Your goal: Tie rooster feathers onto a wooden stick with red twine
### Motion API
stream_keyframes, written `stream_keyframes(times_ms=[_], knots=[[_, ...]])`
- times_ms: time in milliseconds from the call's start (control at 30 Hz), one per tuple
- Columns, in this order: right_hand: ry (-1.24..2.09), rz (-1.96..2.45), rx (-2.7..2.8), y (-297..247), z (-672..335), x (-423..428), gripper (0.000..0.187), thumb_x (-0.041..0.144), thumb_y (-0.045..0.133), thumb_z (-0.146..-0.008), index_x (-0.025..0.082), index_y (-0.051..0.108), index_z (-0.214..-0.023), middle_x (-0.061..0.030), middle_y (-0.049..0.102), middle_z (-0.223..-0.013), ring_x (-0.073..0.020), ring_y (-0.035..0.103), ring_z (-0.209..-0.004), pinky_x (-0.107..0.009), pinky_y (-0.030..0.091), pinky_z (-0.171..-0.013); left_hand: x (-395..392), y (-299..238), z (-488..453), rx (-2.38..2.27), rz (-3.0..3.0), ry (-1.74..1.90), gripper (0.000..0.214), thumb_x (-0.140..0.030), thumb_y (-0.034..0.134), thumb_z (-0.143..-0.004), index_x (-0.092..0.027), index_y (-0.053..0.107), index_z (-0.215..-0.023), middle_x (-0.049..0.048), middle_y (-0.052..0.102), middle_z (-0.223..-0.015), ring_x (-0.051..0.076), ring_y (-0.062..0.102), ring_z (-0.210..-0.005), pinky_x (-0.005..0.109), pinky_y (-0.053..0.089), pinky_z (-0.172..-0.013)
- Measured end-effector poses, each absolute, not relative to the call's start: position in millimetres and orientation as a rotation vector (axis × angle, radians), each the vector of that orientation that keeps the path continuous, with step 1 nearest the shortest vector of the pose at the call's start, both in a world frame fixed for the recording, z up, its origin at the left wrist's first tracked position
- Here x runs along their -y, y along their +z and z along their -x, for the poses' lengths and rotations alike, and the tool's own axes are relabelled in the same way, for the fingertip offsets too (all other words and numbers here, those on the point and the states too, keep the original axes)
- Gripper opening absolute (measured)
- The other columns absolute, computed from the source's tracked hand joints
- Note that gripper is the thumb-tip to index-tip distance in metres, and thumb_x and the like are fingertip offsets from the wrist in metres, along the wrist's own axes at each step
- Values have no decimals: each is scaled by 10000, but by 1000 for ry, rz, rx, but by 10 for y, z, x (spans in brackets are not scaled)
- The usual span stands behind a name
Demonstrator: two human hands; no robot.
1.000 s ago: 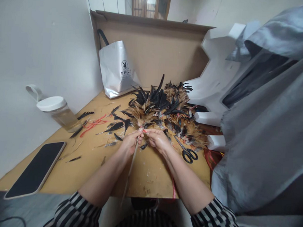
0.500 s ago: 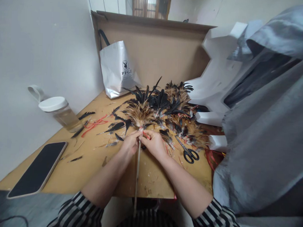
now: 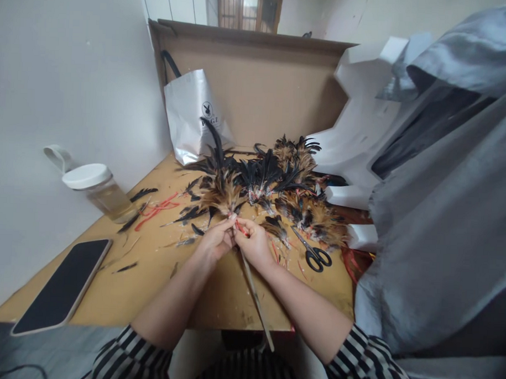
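Observation:
A feather duster (image 3: 223,194) with brown and black feathers is held at the table's middle, its thin stick (image 3: 255,294) slanting down to the right past the table edge. My left hand (image 3: 218,237) is closed around the stick just below the feathers. My right hand (image 3: 253,242) pinches a red strip (image 3: 241,228) against the same spot, touching the left fingertips. The exact grip on the stick is partly hidden by the fingers. Black-handled scissors (image 3: 317,258) lie to the right of my right hand.
Bunches of feathers (image 3: 312,216) lie behind and right of my hands. Red strips (image 3: 156,208), a lidded jar (image 3: 105,192) and a phone (image 3: 62,285) are at the left. A silver bag (image 3: 191,115) stands at the back; white foam (image 3: 350,132) and grey cloth border the right.
The duster has tilted: its feathers lean further left and the stick's lower end has swung right. Both hands stay together at the feather base.

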State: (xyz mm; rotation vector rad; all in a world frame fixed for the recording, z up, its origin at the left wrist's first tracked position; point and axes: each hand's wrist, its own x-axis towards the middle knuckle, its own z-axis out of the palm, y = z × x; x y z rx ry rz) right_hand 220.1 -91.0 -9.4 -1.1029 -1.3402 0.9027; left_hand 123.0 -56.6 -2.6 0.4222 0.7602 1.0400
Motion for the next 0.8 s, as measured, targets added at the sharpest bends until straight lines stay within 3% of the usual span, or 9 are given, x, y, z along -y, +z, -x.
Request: stream_keyframes(times_ms=[300, 567, 800], knots=[[758, 1214, 1428, -165, -2188, 919, 302, 270, 558, -722, 145, 661, -976, 21, 548, -616, -87, 389, -524, -198, 362, -521, 565, -34, -1198, -829, -636, 1128, 134, -157, 714, -652, -97, 605, -702, 23, 617, -551, 113, 583, -469, 215, 498, -499], [973, 1080, 1245, -140, -2131, 934, 331, 286, 557, -738, 146, 620, -1031, -23, 609, -712, -128, 510, -623, -227, 427, -576, 531, 43, -1132, -737, -558, 1047, 134, -227, 630, -756, -105, 627, -811, 49, 646, -631, 115, 594, -516, 218, 492, -507], [987, 1024, 1277, -141, -2123, 978, 350, 291, 579, -734, 153, 626, -1051, -26, 629, -756, -129, 528, -655, -238, 428, -609, 527, 45, -1068, -717, -746, 1029, 237, -264, 692, -698, -66, 662, -825, 67, 639, -602, 123, 583, -504, 224, 463, -507]])
